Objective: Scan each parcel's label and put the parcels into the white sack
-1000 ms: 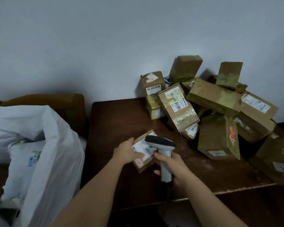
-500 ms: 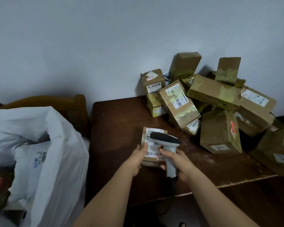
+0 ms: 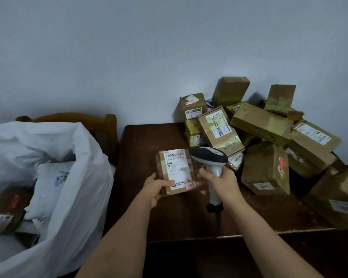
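Over the near-left part of the dark wooden counter (image 3: 149,221), the left hand (image 3: 155,189) holds a small brown parcel (image 3: 176,171) up by its lower left corner, thumb on the front face and fingers curled behind, so that grip is clamped on the box. Its white label (image 3: 177,167) faces the camera, with a barcode along the top and a little red-edged sticker with handwriting at the bottom right corner.

Right beside it, the right hand (image 3: 222,180) is wrapped around the white handle of a barcode scanner (image 3: 211,163), so that grip is closed on the handle too. The scanner's dark head sits just at the parcel's upper right edge, and its cord hangs down off the bottom of the handle.

Off to the left sits the white sack (image 3: 68,187), mouth open, with a white poly mailer (image 3: 48,181) and at least 1 brown box (image 3: 6,209) inside it. A wooden chair back (image 3: 100,121) shows behind the sack.

Piled on the back right of the counter against the wall is a heap of taped cardboard parcels (image 3: 259,137), several with labels visible, well apart from the one in hand.
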